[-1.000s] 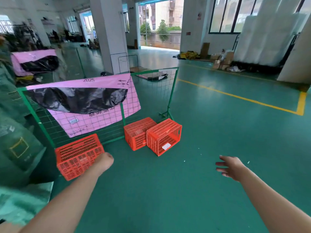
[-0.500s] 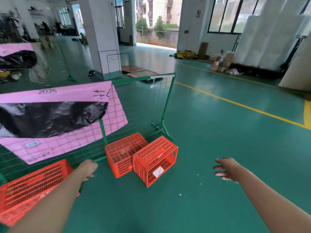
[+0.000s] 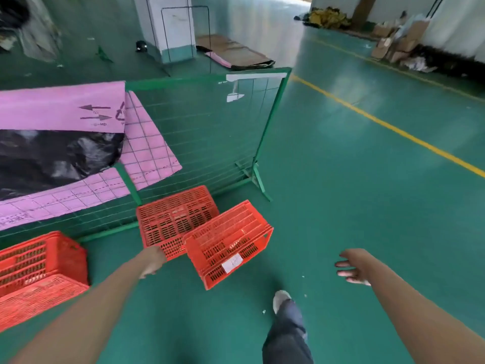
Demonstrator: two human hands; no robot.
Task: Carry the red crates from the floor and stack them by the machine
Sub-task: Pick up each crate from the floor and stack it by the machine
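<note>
Green wire-mesh fence panel (image 3: 204, 143) stood at 12 o'clock. Red slatted plastic crates (image 3: 175, 219) sat on green floor (image 3: 341, 206) along it, awaiting pickup: left crates (image 3: 39, 264) at 9, tilted crate (image 3: 228, 243) at 1. Left hand (image 3: 153, 261) at middle crate's corner, grip unclear. Right hand (image 3: 354, 266) at 3, fingers spread, empty, likely balancing.

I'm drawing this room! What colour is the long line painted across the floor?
Yellow. The line shows best in the head view.
</note>
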